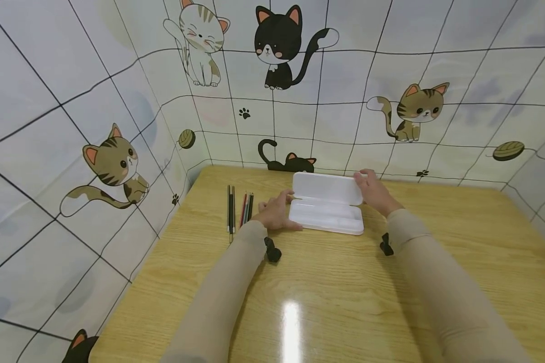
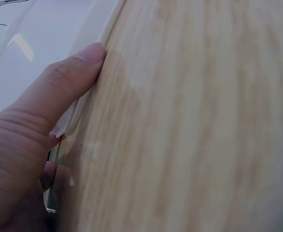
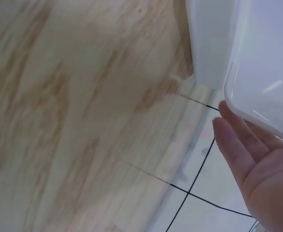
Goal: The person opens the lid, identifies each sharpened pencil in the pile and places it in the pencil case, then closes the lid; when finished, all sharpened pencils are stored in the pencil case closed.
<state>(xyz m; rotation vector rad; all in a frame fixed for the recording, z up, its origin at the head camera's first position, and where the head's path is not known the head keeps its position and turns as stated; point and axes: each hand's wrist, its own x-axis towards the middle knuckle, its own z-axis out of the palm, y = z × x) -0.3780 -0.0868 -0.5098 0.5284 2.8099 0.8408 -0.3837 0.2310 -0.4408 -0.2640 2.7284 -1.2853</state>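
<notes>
A white plastic pencil case lies on the table with its hinged lid raised toward the back wall. My left hand grips the left end of the base; in the left wrist view its thumb presses along the front edge, while the other fingers are partly hidden round the end. At the lid's right edge is my right hand. The right wrist view shows its fingers fairly straight, with fingertips right at the lid's rim and partly behind it.
Left of the case, several slim pencils lie side by side, partly covered by my left hand. Farther left lie a few dark, thin pen-like sticks. A cat-patterned wall covering rises behind the wooden table and along its left side.
</notes>
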